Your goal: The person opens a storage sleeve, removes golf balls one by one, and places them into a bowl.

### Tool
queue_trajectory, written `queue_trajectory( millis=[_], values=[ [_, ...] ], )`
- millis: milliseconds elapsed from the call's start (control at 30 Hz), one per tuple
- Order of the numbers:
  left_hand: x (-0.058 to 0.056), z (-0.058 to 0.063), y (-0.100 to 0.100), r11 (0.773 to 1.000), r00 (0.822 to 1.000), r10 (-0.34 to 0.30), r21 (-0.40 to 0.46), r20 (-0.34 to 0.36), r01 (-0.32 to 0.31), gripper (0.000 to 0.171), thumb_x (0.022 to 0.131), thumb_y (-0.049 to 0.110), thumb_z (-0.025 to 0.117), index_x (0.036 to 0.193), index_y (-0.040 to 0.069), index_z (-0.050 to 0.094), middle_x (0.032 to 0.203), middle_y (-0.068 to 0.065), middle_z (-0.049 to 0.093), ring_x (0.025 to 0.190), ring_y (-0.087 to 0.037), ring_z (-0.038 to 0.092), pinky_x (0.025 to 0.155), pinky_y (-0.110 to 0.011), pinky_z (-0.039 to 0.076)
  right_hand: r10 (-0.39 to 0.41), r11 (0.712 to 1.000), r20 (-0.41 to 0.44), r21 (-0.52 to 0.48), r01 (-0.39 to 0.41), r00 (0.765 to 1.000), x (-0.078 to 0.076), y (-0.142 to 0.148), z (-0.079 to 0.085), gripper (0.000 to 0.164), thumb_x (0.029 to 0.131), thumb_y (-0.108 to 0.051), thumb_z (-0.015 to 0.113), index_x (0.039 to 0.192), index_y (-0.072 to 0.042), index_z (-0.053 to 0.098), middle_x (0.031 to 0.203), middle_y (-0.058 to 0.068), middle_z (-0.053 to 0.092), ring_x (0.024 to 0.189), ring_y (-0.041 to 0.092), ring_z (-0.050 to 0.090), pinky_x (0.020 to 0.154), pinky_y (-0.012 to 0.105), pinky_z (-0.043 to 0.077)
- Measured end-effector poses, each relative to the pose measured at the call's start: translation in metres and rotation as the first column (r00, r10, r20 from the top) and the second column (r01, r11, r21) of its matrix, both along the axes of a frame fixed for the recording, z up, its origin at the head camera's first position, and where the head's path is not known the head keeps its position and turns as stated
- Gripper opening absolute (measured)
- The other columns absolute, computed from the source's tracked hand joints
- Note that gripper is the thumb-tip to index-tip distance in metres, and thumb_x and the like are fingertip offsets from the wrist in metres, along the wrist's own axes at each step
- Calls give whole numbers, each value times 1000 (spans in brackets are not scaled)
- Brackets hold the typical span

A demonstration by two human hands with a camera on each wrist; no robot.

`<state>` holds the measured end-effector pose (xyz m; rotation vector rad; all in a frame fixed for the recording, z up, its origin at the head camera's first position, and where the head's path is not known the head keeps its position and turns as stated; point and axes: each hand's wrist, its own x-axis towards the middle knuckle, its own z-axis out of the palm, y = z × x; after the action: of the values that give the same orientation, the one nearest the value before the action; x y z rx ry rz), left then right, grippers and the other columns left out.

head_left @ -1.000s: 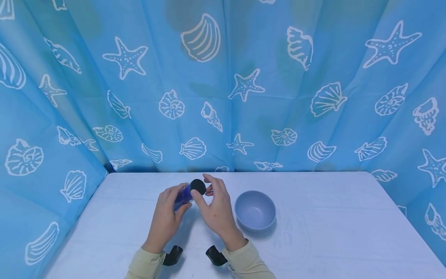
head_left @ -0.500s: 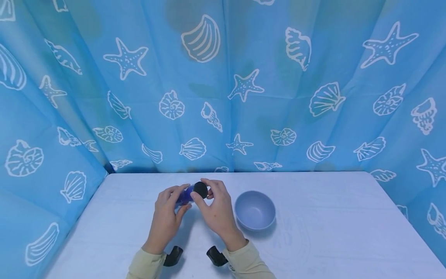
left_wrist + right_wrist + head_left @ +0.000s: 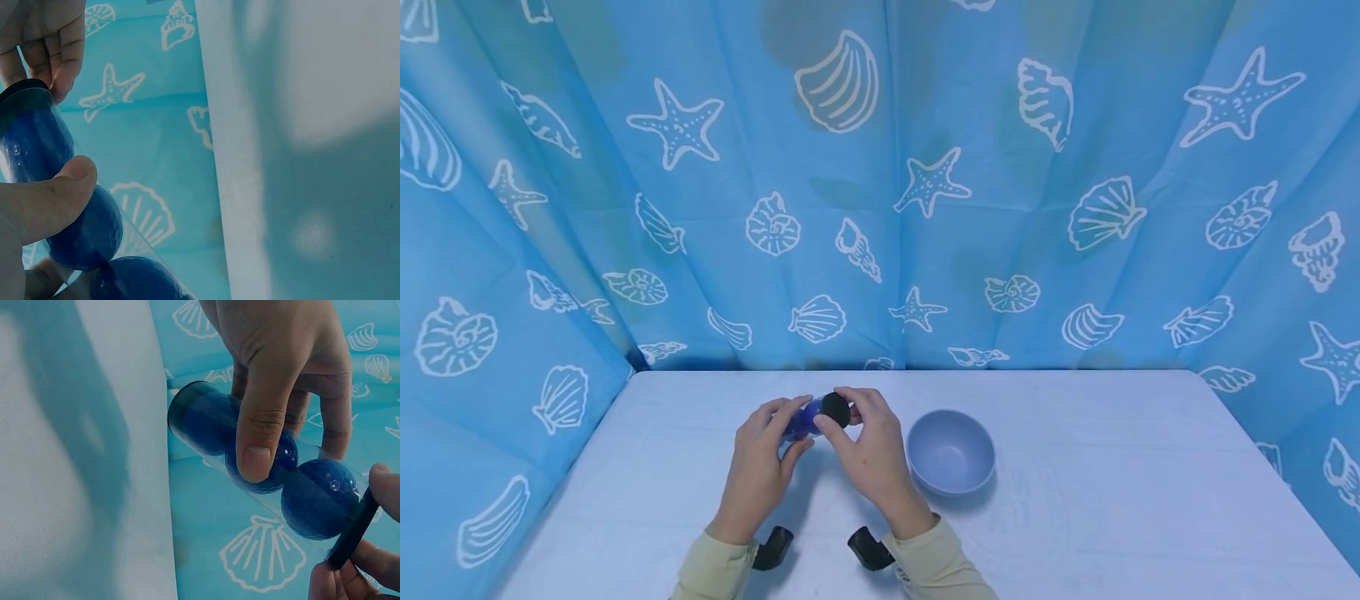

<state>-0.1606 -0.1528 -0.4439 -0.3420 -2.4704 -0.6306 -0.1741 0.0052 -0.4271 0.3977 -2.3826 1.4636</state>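
A clear plastic tube (image 3: 802, 420) with blue balls (image 3: 320, 499) inside is held above the table between both hands. My left hand (image 3: 758, 471) grips its body, the thumb lying along the side. At the tube's right end, my right hand (image 3: 874, 454) pinches the black cap (image 3: 835, 409) between thumb and fingers. Seen from the right wrist, the cap (image 3: 354, 532) sits on the tube's end, and the opposite end is dark too. Three balls show in a row through the clear wall.
To the right of the hands, a blue-grey bowl (image 3: 951, 452) stands on the white-covered table (image 3: 1120, 492). A blue curtain (image 3: 895, 250) with white shell and starfish prints hangs behind and at both sides. Black wrist devices (image 3: 870, 549) sit by the sleeves.
The tube has tipped closer to level, its capped end shifting slightly right and down. My right hand has moved with the cap; the bowl stays in place.
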Motion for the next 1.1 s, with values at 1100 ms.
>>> queue_trajectory(
  millis=[1100],
  values=[
    [0, 4, -7, 990, 997, -81, -116, 1, 81, 59, 79, 21, 74, 132, 16, 47, 116, -7, 62, 107, -24, 58, 91, -44, 47, 113, 990, -79, 97, -105, 990, -2, 9, 3, 46, 89, -40, 59, 125, -11, 56, 120, 5, 53, 106, 16, 53, 86, 33, 49]
  ],
)
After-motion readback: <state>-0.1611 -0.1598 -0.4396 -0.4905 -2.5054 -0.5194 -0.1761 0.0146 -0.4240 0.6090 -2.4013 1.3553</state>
